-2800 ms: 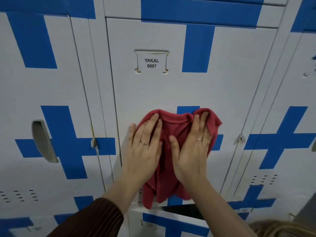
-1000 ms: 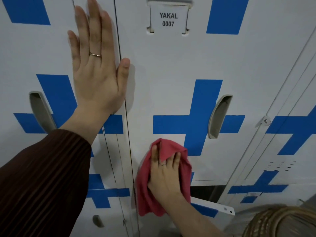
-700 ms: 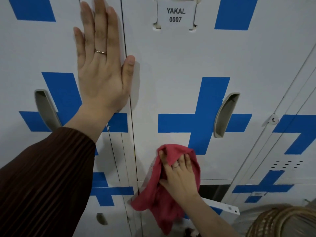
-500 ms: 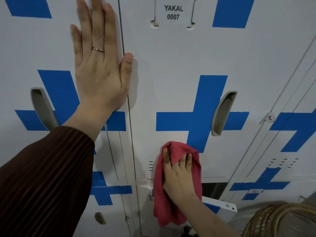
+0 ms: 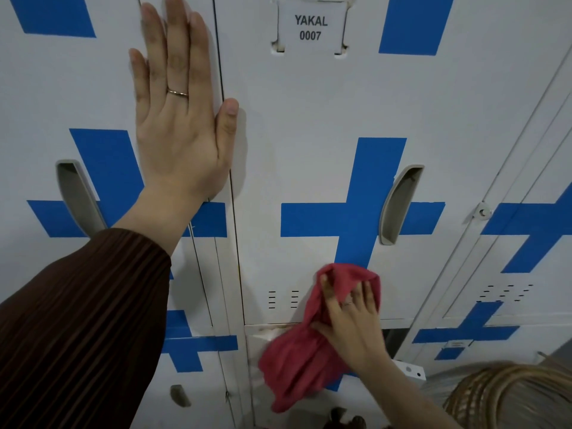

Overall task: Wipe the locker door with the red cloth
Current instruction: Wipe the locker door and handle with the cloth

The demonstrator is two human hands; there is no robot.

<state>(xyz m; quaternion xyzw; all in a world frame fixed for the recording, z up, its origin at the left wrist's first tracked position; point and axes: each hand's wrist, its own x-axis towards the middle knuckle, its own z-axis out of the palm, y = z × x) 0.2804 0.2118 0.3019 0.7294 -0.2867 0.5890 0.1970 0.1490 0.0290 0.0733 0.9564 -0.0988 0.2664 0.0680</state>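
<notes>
**Around the lockers**

We see a neighbouring locker (image 5: 46, 97) at the left, white with a blue cross (image 5: 102, 168) and a grey recessed handle (image 5: 79, 196). Another locker (image 5: 532, 168) stands at the right, with vent slots (image 5: 504, 292). A woven basket (image 5: 510, 397) sits at the lower right corner.

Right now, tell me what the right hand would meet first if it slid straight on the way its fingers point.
Sliding up-left, the right hand with the red cloth would likely first cross the blue cross.
</notes>
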